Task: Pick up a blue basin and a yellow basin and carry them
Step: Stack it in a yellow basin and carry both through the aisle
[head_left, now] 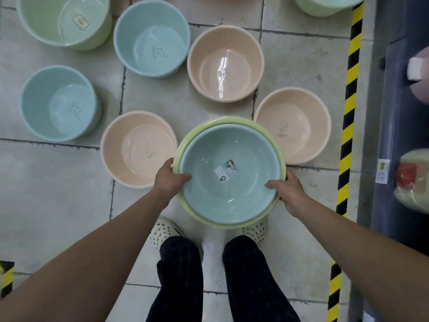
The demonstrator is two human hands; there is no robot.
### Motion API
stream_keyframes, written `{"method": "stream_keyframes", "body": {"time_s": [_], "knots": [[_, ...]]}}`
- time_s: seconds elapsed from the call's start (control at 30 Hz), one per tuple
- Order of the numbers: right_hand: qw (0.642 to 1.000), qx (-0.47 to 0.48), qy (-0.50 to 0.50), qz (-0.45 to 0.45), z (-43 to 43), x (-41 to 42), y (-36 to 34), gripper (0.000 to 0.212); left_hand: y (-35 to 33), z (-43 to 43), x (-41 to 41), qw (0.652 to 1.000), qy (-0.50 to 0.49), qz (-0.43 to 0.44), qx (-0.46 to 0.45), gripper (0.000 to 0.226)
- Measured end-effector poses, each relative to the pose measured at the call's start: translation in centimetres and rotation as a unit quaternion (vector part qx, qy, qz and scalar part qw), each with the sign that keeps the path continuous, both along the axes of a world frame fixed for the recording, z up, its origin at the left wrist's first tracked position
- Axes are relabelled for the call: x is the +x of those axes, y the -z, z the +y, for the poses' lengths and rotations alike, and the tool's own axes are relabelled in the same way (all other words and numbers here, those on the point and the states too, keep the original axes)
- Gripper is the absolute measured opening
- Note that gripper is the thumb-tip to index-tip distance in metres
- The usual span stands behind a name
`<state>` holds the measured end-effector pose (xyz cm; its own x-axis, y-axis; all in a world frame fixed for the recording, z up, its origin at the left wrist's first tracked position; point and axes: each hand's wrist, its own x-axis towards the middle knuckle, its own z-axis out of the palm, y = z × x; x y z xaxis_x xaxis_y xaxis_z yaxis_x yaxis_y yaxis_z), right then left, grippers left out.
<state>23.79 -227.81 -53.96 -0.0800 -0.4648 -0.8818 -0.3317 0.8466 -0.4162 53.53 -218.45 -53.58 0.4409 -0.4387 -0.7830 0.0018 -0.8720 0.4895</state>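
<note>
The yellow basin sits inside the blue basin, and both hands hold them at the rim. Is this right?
Not quite. The head view shows the nesting reversed: the blue basin sits inside the yellow basin. The rest holds: the left hand and the right hand both hold them at the rim.

Your head camera looks steeply down, close over your left hand (170, 180) and right hand (290, 194), onto the pale tiled floor (60, 201).

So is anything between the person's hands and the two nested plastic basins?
Nothing visible. The left hand and right hand already grip opposite sides of the round yellow plastic basin, with the round blue plastic basin nested inside it.
</note>
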Motion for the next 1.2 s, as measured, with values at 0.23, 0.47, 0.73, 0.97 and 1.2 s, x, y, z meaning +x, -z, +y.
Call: {"method": "stream_keyframes", "body": {"time_s": [0.23, 0.47, 0.73, 0.97, 1.2], "knots": [[1.000, -0.008, 0.019, -0.008, -0.2, -0.8, 7.7, 0.061, 7.7, -1.0, -0.4, 1.000, 0.013, -0.002, 0.010, 0.049], [1.000, 0.005, 0.026, 0.003, 0.5, -1.4, 12.7, 0.065, 13.1, -0.7, -1.0, 0.999, -0.005, 0.023, 0.032, 0.045], [1.000, -0.002, 0.022, 0.004, 0.6, -0.8, 16.3, 0.071, 16.2, 0.2, -0.8, 0.999, -0.024, 0.044, 0.021, 0.047], [0.999, -0.008, 0.037, 0.009, 0.6, -0.6, 17.6, 0.066, 17.6, 0.4, -1.2, 0.998, -0.045, 0.042, 0.004, 0.045], [1.000, -0.015, 0.019, 0.009, 0.2, -0.5, 18.0, 0.065, 17.9, -0.3, -1.1, 0.997, -0.026, 0.074, -0.001, 0.055]]}}
